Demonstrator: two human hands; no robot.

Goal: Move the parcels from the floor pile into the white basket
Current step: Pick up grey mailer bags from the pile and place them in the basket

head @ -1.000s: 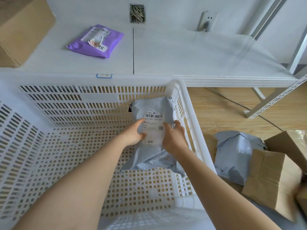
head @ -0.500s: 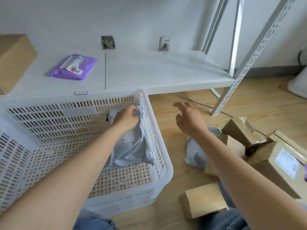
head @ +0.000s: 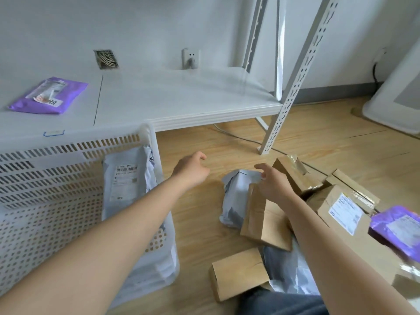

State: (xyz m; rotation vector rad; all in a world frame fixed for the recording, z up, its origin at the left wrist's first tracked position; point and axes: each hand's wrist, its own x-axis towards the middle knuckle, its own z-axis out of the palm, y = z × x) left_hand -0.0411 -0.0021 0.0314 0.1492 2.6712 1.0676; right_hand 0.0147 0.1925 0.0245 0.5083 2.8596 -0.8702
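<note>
The white perforated basket (head: 45, 201) stands on the floor at the left, with a grey poly mailer (head: 127, 178) leaning against its right inner wall. My left hand (head: 191, 170) hovers over the wood floor just right of the basket, fingers loosely curled and holding nothing. My right hand (head: 271, 180) reaches over the floor pile, fingers relaxed, right above a crumpled grey mailer (head: 236, 196) and a brown cardboard box (head: 263, 221). More boxes (head: 295, 176) and a labelled box (head: 341, 212) lie to the right, with a purple mailer (head: 400, 228) on top.
A low white shelf (head: 181, 96) carries a purple mailer (head: 48, 95); its perforated steel uprights (head: 295, 73) stand on the floor. A cable (head: 238, 137) runs under the shelf. A small brown box (head: 238, 273) and another grey mailer (head: 288, 271) lie near my knee.
Both hands let go of the grey mailer, which now rests in the basket. My left hand left the basket and my right hand swung right over the floor pile as my view turned right.
</note>
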